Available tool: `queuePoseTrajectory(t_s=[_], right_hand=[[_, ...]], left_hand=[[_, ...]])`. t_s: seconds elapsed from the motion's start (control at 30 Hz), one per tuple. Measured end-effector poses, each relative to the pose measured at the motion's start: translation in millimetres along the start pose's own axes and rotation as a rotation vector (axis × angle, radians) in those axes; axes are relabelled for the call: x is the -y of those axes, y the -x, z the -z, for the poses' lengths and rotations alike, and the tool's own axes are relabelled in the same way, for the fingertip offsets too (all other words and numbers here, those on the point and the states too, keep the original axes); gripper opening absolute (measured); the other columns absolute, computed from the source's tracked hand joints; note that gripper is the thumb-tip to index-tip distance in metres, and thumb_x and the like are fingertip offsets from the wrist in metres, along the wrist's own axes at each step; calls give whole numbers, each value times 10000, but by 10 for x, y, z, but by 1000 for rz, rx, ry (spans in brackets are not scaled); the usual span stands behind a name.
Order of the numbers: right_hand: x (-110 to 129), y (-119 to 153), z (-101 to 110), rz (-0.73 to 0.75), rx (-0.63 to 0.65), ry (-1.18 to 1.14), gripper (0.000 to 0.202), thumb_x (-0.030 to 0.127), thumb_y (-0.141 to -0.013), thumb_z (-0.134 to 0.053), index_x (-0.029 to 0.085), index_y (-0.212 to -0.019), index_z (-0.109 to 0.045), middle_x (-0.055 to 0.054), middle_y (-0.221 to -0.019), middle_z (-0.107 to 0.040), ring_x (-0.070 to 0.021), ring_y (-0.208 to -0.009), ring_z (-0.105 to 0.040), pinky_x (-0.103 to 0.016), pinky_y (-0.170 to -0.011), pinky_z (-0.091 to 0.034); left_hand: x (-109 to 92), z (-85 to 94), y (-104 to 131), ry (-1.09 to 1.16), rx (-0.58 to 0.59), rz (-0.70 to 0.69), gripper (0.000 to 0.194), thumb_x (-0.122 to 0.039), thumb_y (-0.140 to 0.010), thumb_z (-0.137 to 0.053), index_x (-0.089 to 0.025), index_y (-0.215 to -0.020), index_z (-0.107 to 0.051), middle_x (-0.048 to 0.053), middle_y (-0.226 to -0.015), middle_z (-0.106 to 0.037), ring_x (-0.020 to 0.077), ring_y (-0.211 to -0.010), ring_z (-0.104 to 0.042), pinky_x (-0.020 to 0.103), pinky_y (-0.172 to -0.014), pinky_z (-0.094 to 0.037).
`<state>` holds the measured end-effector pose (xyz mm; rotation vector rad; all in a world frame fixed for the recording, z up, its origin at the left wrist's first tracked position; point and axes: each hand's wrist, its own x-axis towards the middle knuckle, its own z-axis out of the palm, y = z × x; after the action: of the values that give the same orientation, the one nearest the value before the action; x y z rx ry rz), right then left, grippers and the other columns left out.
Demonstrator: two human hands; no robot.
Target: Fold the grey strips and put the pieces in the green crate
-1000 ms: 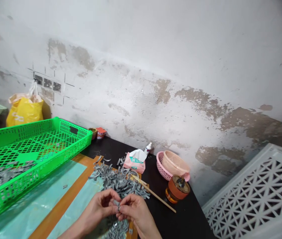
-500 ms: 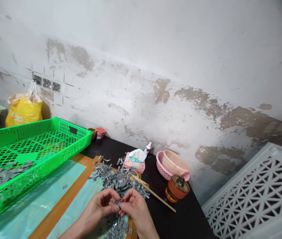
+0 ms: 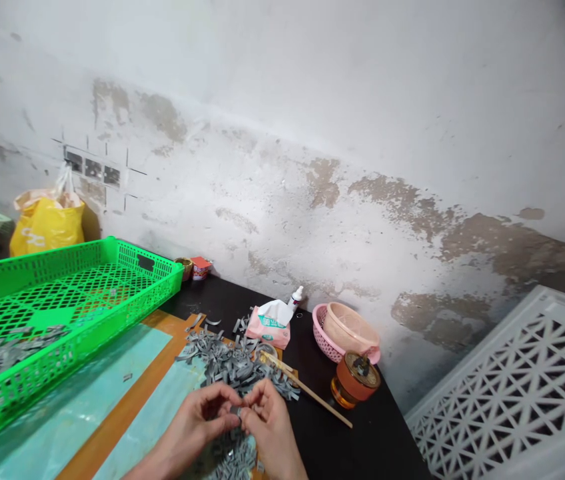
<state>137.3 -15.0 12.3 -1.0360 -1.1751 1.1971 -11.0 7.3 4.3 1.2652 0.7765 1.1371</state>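
Left hand (image 3: 205, 415) and right hand (image 3: 271, 421): grip closed on one small grey strip (image 3: 235, 409), held above the worktop (image 3: 327, 437) between the fingertips. Loose strip pile (image 3: 235, 367) behind looks unworked, so plenty left; short pieces (image 3: 235, 461) below and in the green crate (image 3: 72, 353) look done.

Near left, there is room to pass low over the sheet (image 3: 95, 400) up to the crate (image 3: 112, 330). Farther off, strips (image 3: 232, 363) and then tissues (image 3: 268, 333) block the way; on the right, the stick (image 3: 320, 400), jar (image 3: 357, 381) and baskets (image 3: 350, 330).
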Motion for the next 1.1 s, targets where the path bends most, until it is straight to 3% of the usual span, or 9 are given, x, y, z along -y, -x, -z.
queuePoseTrajectory(t_s=[0.13,0.27,0.6,0.83,1.1], right_hand=[[-16,-6,28,10,24,-5,199,208,-699,-662,196,-733,-466,60,-668,-504,-86,-554,-440,-202,-540,-350],[12,2,40,18,56,-38,229,270,-717,-701,187,-764,-492,38,-722,-530,-95,-588,-468,-216,-566,-379],[-106,11,-24,53,164,-274,317,370,-750,-757,203,-869,-515,7,-791,-592,-108,-610,-518,-236,-586,-432],[-267,23,-96,186,103,-271,285,413,-814,-687,202,-790,-497,23,-751,-516,-101,-590,-477,-225,-549,-408],[-273,33,-156,185,107,-363,286,392,-827,-689,212,-776,-473,30,-752,-502,-101,-585,-463,-220,-528,-393]], left_hand=[[-15,27,-32,-165,4,-91,128,-288,-687,-796,-174,-744,-800,97,-776,-691,240,-742,-602,330,-679,-432],[-14,52,-46,-215,9,-133,116,-295,-722,-773,-190,-756,-810,105,-781,-687,272,-791,-619,368,-740,-450],[-15,44,-3,134,77,-56,143,-324,-661,-836,-199,-719,-797,26,-838,-492,184,-659,-600,342,-611,-525],[-108,-58,17,220,29,-50,200,-345,-610,-866,-179,-683,-783,-3,-806,-485,129,-537,-592,294,-509,-510],[-160,-42,58,155,46,-71,184,-338,-661,-832,-172,-695,-759,-3,-813,-494,122,-546,-587,286,-517,-516]])
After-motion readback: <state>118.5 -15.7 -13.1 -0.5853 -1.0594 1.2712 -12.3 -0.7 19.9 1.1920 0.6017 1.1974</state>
